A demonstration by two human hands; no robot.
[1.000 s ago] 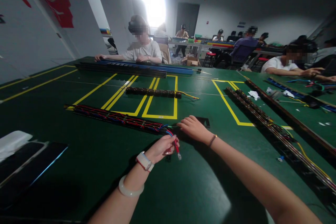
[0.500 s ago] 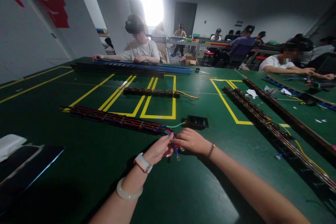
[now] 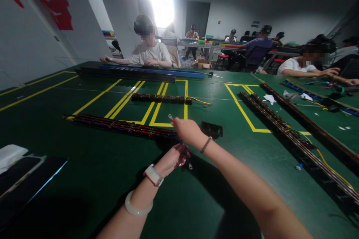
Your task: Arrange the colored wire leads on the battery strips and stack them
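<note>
A long dark strip with red and blue wires (image 3: 126, 128) lies across the green table, its wire ends toward me. My left hand (image 3: 175, 157) is closed on the blue wire at that end; a metal ring terminal (image 3: 190, 166) pokes out below the fingers. Above and slightly right of it, my right hand (image 3: 189, 131) is closed on a red wire, whose ring terminal (image 3: 169, 116) sticks out past the fingertips. Just behind my right hand is a black rectangular plastic frame (image 3: 212, 129), partly covered by it. The wires between the hands are mostly hidden.
A shorter dark strip (image 3: 161, 99) lies on yellow tape lines farther back. Long wired strips (image 3: 286, 130) run along the right side, near a loose blue terminal (image 3: 299, 166). A dark flat panel (image 3: 33, 179) sits at left. Co-workers sit at the far edge (image 3: 153, 50) and right.
My right hand has moved up and left, away from my left hand, lifting the red wire with its terminal. My left hand has stayed nearly in place.
</note>
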